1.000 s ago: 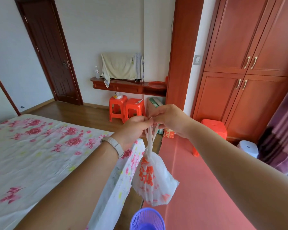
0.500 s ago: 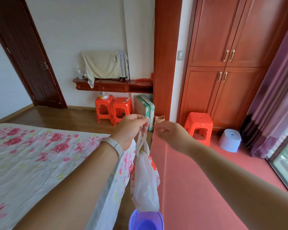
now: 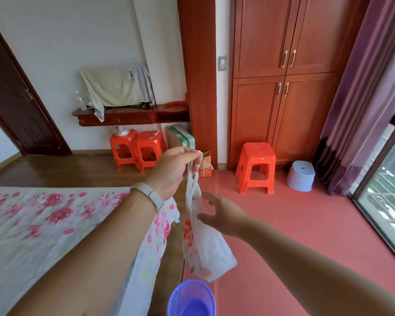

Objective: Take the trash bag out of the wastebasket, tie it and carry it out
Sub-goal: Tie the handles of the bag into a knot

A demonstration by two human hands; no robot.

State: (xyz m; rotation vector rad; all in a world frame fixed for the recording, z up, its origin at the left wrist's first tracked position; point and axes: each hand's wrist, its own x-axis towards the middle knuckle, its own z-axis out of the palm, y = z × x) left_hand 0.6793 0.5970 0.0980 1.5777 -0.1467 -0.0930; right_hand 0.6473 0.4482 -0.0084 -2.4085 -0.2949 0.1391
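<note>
Right hand point(image 3: 219, 215) has let go of the handles, now its fingers open beside the trash bag point(image 3: 203, 245). Left hand point(image 3: 173, 172) alone pinches them above the wastebasket point(image 3: 191, 298); tying looks not finished yet.

Single head-worn wide-angle view looks forward and down, probably from standing height.

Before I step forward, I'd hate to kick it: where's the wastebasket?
Purple wastebasket sits on the floor, bottom centre, directly below the hanging trash bag, beside the bed.
</note>
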